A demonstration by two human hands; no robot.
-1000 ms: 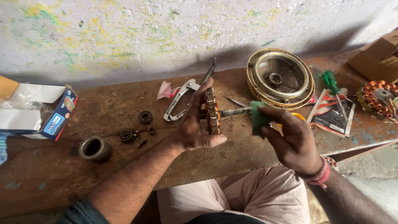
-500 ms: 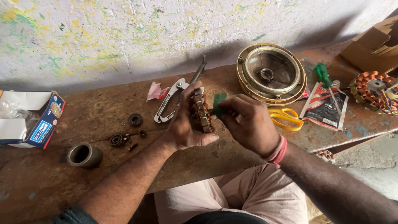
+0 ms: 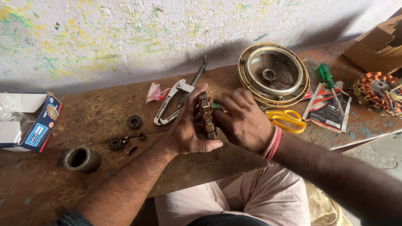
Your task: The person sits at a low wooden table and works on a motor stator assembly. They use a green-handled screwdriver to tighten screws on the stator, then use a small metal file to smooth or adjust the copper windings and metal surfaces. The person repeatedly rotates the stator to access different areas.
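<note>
A round, brown laminated-metal stator core (image 3: 207, 116) with slotted teeth stands on edge above the rusty bench (image 3: 104, 109), its rim facing the camera. The left hand (image 3: 186, 127) grips it from the left; the right hand (image 3: 243, 119) presses a green-handled screwdriver (image 3: 216, 105) against its right face, mostly hidden.

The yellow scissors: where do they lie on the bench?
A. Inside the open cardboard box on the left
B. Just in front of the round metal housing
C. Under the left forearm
B: the yellow scissors lie flat just before the round metal housing, beside the right hand.
</note>
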